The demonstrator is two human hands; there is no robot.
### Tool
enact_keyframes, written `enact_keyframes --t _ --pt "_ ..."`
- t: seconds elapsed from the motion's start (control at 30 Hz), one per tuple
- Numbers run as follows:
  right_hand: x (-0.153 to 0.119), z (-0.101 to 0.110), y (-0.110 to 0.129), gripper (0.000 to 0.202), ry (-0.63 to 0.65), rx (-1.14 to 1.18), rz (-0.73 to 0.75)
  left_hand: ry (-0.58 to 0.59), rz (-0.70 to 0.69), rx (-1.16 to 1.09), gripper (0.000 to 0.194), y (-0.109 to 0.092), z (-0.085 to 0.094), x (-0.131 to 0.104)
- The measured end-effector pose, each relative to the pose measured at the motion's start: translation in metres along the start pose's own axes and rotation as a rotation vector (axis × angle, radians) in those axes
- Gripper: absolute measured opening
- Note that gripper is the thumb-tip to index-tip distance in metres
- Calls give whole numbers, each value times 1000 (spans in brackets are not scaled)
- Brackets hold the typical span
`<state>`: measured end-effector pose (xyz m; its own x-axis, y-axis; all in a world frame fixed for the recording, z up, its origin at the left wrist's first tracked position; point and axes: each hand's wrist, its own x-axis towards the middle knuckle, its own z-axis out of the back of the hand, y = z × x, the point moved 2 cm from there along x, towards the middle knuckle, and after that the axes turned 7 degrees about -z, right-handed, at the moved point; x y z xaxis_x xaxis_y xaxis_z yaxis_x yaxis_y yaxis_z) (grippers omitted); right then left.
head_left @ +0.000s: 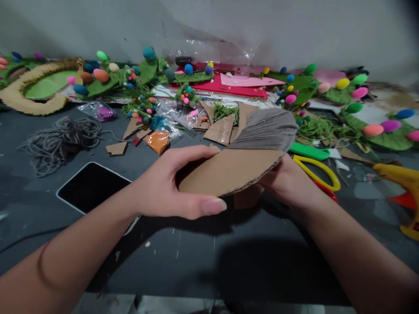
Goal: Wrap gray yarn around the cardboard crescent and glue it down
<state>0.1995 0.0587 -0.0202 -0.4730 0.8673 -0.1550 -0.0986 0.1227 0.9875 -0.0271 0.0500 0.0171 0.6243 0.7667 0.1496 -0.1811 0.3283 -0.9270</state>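
Observation:
An oval piece of cardboard (225, 170) is held up over the dark table, tilted toward me. Grey yarn or fabric strands (266, 131) cover its far right end in close rows; the rest is bare brown. My left hand (176, 183) grips its left end, thumb stretched along the near edge and fingers at the far side. From below and to the right, my right hand (284, 179) supports it; most of those fingers are hidden behind the cardboard.
A phone (94, 185) and a heap of grey cord (63, 141) lie left. Yellow-handled scissors (322, 172), a green tool (309, 150) and a yellow glue gun (397, 174) lie right. Cardboard scraps (221, 131) and green leaf shapes with colourful balls (343, 93) line the back.

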Motion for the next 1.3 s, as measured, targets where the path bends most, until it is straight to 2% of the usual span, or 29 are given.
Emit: enact_keyframes --t 0.07,0.13,0.3,0.43,0.53,0.63,0.77,0.87,1.0,1.17,1.3 --pt "0 -1 5 22 7 -14 -15 28 -25 -138 49 4 -2 -2" --pt "0 -3 10 23 -25 -3 -22 24 -55 -262 50 10 -4 -4" --pt "-1 -12 19 21 -141 -7 14 -68 75 -355 65 26 -13 -9" --pt "-4 -20 22 20 -213 -145 119 -89 110 -387 70 25 -19 -7" --pt "-6 -22 23 17 -268 -213 155 -144 131 -496 67 22 -23 -2" --pt "-5 -22 22 25 -289 -187 74 -202 107 -558 68 20 -26 1" --pt "-1 -25 17 40 -165 21 -66 -236 105 -619 69 21 -27 0" --pt "1 -26 13 40 -90 143 -101 -233 163 -727 57 22 -25 -3" --pt "0 -20 9 38 -156 100 -156 -202 183 -678 36 23 -17 -6" --pt "-1 -16 7 38 -132 120 -185 -353 145 -553 16 19 -5 -3" --pt "0 -14 9 34 -148 92 -115 -400 206 -601 14 16 -5 4"
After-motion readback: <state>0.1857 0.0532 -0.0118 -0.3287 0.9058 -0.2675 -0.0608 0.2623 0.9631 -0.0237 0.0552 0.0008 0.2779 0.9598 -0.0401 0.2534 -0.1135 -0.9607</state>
